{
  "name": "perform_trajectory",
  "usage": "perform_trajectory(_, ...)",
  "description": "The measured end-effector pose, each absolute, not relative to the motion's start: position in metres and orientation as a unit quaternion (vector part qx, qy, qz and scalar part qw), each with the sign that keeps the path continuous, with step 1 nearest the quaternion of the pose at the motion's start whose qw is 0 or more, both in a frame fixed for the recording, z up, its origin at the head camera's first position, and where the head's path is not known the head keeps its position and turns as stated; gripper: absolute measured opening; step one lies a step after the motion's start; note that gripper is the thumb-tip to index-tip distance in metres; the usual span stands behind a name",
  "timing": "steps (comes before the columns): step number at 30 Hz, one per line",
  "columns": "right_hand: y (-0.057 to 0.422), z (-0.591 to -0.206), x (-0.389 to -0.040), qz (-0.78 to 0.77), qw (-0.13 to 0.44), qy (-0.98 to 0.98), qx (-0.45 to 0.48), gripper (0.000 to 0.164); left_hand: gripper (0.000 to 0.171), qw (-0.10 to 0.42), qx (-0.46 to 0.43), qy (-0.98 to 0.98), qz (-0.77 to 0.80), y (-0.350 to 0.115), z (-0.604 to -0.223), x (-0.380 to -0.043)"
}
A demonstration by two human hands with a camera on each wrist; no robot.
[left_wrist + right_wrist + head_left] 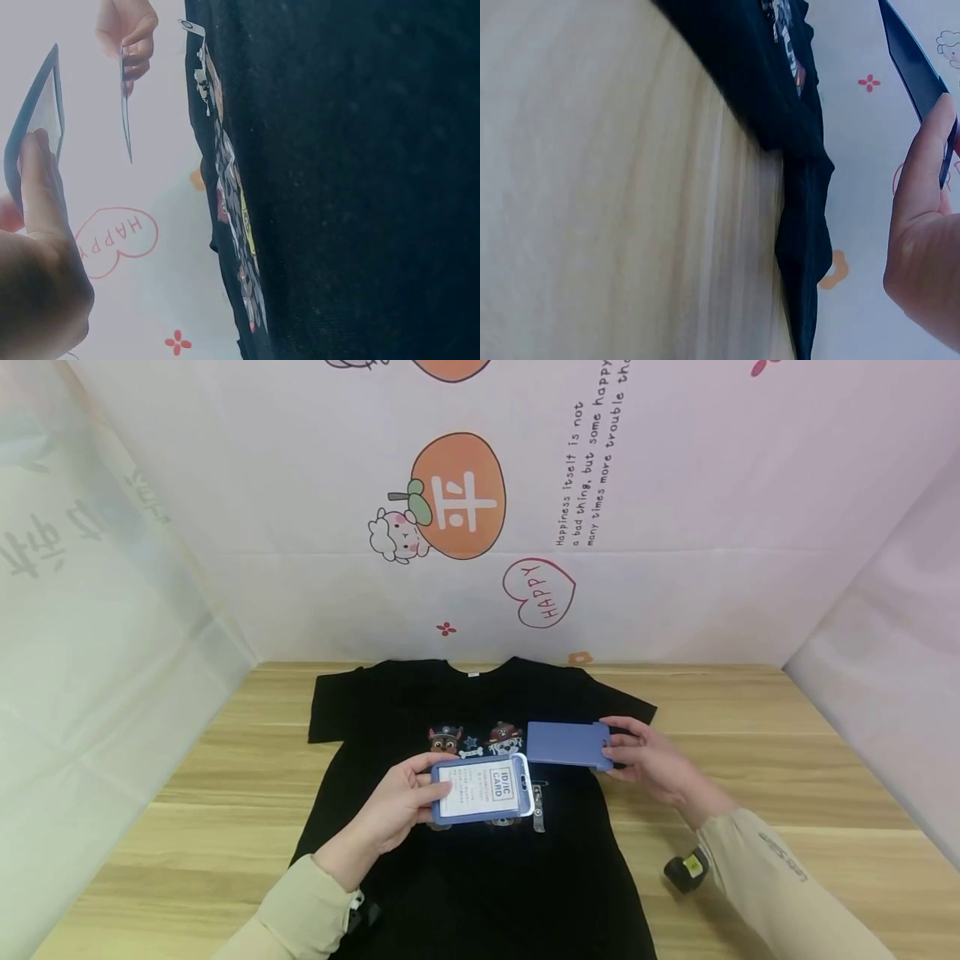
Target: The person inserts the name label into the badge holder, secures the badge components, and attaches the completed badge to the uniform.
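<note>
In the head view, my left hand (pixel 392 803) grips the left end of a blue badge holder (pixel 480 792). A white insert printed "ID/IC CARD" shows through its face, and its slotted end points right. My right hand (pixel 651 762) pinches the right end of a plain blue rectangular cover (pixel 564 743), which has a small notch near my fingers. Both pieces are held above a black T-shirt (pixel 465 885), apart from each other in the left wrist view. The right wrist view shows the cover (pixel 913 64) edge-on, with my thumb along it.
The T-shirt, with a cartoon dog print (pixel 446 739), lies spread on a wood-grain table (pixel 735 710). A printed white sheet (pixel 300 510) rises behind the table, with pale sheets at both sides. Black wrist devices (pixel 686 870) sit at my sleeves.
</note>
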State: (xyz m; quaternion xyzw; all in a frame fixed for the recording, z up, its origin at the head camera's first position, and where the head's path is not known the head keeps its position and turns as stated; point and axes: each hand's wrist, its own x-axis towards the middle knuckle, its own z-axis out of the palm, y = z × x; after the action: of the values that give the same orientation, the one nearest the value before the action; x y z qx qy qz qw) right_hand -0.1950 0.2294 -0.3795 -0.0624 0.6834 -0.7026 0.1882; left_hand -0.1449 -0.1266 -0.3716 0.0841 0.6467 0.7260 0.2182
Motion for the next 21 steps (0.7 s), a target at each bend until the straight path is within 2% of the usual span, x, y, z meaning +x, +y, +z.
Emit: perform_trajectory(21,0.229,-0.369,-0.174,-0.726,0.179,0.660,-0.075,0.038,0.050,0.218,0.088,0.643,0.729,-0.127,-0.370,-0.144)
